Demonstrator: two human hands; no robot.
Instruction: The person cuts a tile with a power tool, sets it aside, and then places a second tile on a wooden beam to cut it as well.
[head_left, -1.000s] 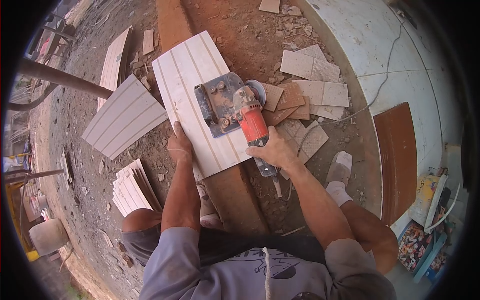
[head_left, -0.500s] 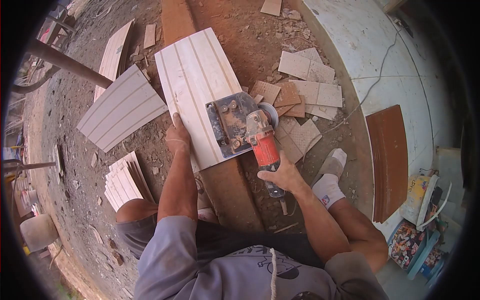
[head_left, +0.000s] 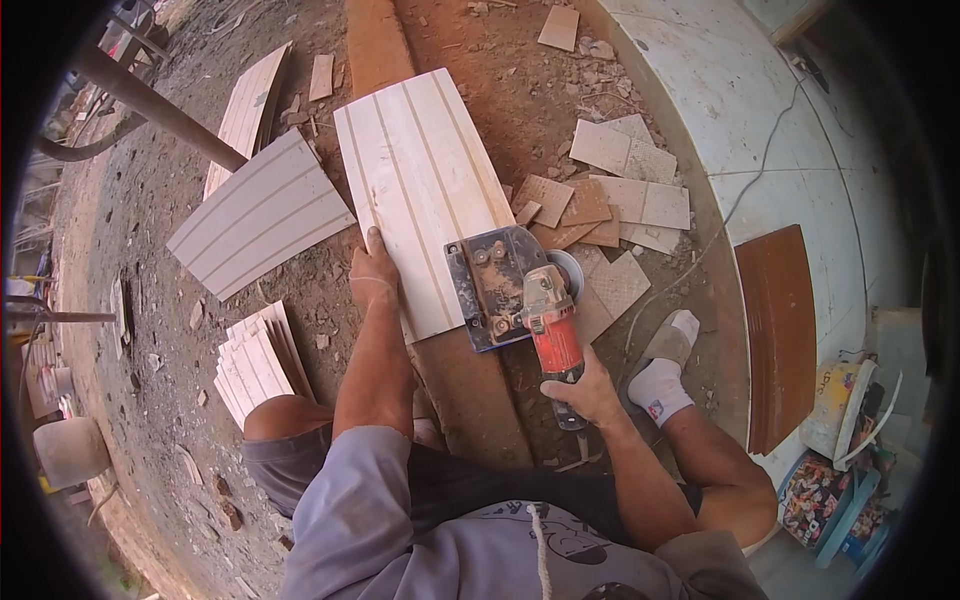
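A long cream tile [head_left: 420,170] with brown stripes lies on a wooden plank [head_left: 465,400] in front of me. My left hand [head_left: 375,275] grips its left edge near the close end, a finger on top; the fingers below are hidden. My right hand [head_left: 585,392] is wrapped round the body of a red and black angle grinder [head_left: 555,340]. The grinder is fixed to a dusty dark base plate [head_left: 490,285], which rests on the tile's near right corner and overhangs its near end. The cutting disc [head_left: 568,270] shows at the plate's right side.
Another striped tile [head_left: 262,215] lies at left, beside a metal pole [head_left: 160,105]. A stack of cut tiles [head_left: 262,360] is by my left knee. Tile offcuts [head_left: 630,200] litter the dirt at right. Brown tiles [head_left: 775,340] and a power cord [head_left: 760,170] lie on the white ledge [head_left: 690,80].
The grinder and its base plate have slid toward me along the tile's right edge, now past the near end. My left hand keeps its place on the tile. The whole view has shifted slightly.
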